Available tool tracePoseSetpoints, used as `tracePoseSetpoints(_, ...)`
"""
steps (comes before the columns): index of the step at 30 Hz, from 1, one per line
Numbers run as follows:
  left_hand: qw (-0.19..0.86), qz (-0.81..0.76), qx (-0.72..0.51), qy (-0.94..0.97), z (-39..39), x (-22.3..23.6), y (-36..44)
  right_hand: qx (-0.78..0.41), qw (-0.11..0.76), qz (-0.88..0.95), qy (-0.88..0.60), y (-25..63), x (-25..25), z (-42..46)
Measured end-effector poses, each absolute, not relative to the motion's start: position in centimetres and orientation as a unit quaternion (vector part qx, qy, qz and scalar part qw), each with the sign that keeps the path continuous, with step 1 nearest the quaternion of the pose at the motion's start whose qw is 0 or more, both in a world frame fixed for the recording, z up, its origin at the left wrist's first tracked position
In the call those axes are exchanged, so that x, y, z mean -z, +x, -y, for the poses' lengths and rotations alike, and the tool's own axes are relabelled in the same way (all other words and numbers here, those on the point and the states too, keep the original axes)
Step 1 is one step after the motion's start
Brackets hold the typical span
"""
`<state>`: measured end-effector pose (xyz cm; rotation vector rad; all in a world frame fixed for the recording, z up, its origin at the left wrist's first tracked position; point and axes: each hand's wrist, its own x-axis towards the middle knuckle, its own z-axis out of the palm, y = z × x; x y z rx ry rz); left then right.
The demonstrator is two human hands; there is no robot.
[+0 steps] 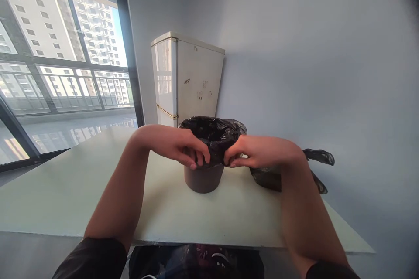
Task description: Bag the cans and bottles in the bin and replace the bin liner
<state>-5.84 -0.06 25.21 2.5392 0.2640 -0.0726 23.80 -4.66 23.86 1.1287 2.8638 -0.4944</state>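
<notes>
A small brown bin (203, 179) stands on the pale table (65, 192), lined with a black plastic bag (214, 133) folded over its rim. My left hand (178, 144) is closed, its fingers pinching the bag's edge at the near left of the rim. My right hand (258, 151) is closed too, pinching the same edge at the near right. Both hands meet at the front of the bin.
More crumpled black plastic bags (294, 170) lie on the table behind my right wrist, next to the wall. A white fridge (185, 79) stands behind the table. A large window (59, 52) fills the left. A dark bag (196, 261) sits below the table's near edge.
</notes>
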Motion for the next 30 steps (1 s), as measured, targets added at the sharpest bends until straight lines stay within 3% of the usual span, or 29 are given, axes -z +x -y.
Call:
tracePoseSetpoints(2, 0.258, -0.124, -0.043, 0.957, 0.1, -25.3, -6.2, 0.167, 0.036, -0.909, 0.381, 24.1, -23.7, 4.1)
tracePoseSetpoints(5, 0.192, -0.192, -0.295, 0.916, 0.1, -25.4, -6.4, 0.191, 0.020, -0.898, 0.396, 24.8, -24.0, 3.8)
tracePoseSetpoints(8, 0.134, -0.287, -0.459, 0.830, -1.1, -24.9, -5.9, 0.134, -0.150, -0.860, 0.469, 25.0, -24.2, 3.8)
tracePoseSetpoints(10, 0.113, -0.361, -0.444, 0.812, -3.0, -24.1, -5.2, 0.068, -0.296, -0.797, 0.522, 24.6, -24.0, 3.4)
tracePoseSetpoints(12, 0.139, -0.414, -0.408, 0.801, -5.6, -22.7, -4.4, 0.058, -0.348, -0.762, 0.543, 23.9, -23.4, 2.6)
tracePoseSetpoints(16, 0.397, -0.390, -0.362, 0.748, -9.9, -19.9, -3.4, 0.124, -0.286, -0.766, 0.562, 22.4, -21.9, 0.4)
tracePoseSetpoints(18, 0.490, -0.374, -0.359, 0.701, -10.7, -19.2, -3.3, 0.120, -0.316, -0.751, 0.567, 21.9, -21.2, -0.7)
tracePoseSetpoints(22, 0.525, -0.403, -0.353, 0.662, -10.6, -19.1, -3.8, 0.092, -0.381, -0.699, 0.599, 21.7, -20.1, -2.5)
tracePoseSetpoints(28, 0.527, -0.412, -0.265, 0.694, -9.9, -20.0, -4.9, 0.258, -0.315, -0.688, 0.601, 23.1, -19.9, -3.5)
tracePoseSetpoints(30, 0.514, -0.423, -0.243, 0.706, -9.7, -20.3, -5.3, 0.257, -0.282, -0.710, 0.592, 23.7, -20.2, -3.2)
